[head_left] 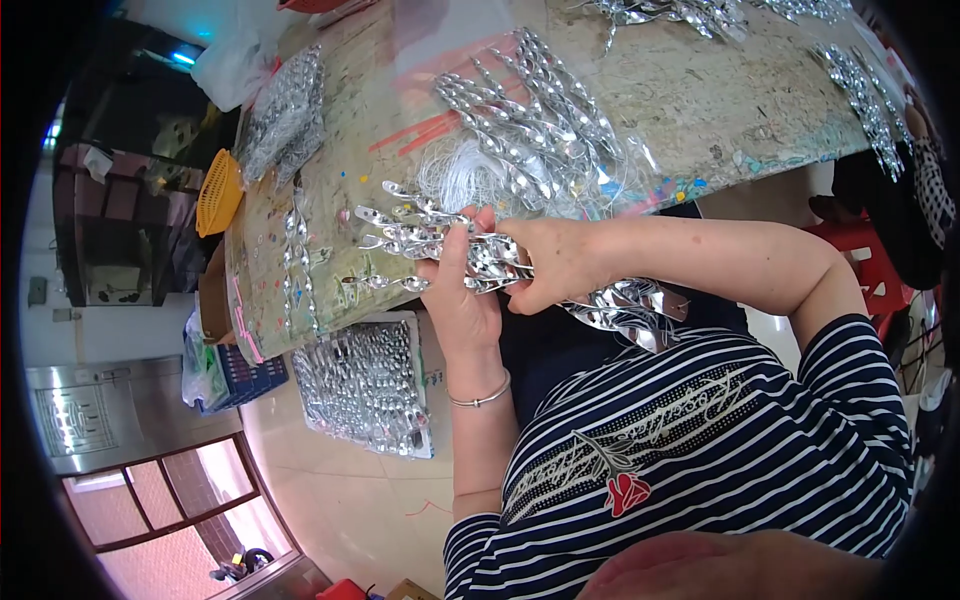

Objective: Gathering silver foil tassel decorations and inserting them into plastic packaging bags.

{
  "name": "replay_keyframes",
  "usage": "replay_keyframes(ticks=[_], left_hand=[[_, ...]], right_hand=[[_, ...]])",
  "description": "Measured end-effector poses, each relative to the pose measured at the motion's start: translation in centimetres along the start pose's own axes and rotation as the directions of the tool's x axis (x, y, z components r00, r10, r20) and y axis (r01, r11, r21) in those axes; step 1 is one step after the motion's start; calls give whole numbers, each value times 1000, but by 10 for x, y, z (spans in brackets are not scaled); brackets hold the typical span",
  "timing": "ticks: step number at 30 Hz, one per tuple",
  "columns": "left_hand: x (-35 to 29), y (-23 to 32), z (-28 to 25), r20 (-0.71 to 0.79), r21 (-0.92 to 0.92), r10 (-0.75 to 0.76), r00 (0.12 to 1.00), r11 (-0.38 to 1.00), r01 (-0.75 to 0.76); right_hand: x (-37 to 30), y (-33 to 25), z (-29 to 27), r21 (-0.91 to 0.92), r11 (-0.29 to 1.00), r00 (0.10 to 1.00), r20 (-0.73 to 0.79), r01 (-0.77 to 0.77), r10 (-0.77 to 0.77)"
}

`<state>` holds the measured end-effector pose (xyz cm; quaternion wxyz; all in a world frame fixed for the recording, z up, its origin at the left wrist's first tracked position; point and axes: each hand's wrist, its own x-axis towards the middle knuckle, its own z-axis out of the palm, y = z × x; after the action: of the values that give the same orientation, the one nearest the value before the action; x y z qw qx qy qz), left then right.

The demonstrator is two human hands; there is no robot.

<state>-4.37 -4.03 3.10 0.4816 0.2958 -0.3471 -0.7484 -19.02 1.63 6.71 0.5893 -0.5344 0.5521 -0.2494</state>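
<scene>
At the table's near edge I hold a bunch of shiny silver twisted strips point(490, 258) in both hands. My left hand point(462, 298), with a bangle at its wrist, is closed around the bunch, thumb up along it. From the right, my right hand point(560, 255) grips the same bunch close beside the left. The strips' ends fan out to the left over the table, and their other end point(635, 310) hangs past my right hand toward my striped shirt. Just beyond my hands lies a pile of similar silver strips point(535, 125) with a tangle of white thread point(460, 180).
The worn table point(700, 130) carries a bagged silver bundle point(285, 115), two loose twisted strands point(298, 255) and more strips point(865, 105) at the far right. A yellow basket point(219, 193) sits at the left edge. Below stands a sheet of silver pieces point(365, 385); a red stool point(875, 265) is at right.
</scene>
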Motion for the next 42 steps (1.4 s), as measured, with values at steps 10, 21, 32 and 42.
replay_keyframes(ticks=[10,21,32,42], left_hand=[[17,0,15,380,153,37,924,983,-102],[40,-50,52,680,731,182,710,-97,-675],[71,-28,65,656,681,409,634,41,-731],[63,-12,69,703,625,373,606,83,-776]], right_hand=[[-63,-8,-59,57,998,956,-289,-40,55],[-164,50,-78,123,975,803,-553,-184,221],[-155,66,-52,3,944,939,-103,-331,330],[-120,69,-72,231,928,952,-27,-292,306]])
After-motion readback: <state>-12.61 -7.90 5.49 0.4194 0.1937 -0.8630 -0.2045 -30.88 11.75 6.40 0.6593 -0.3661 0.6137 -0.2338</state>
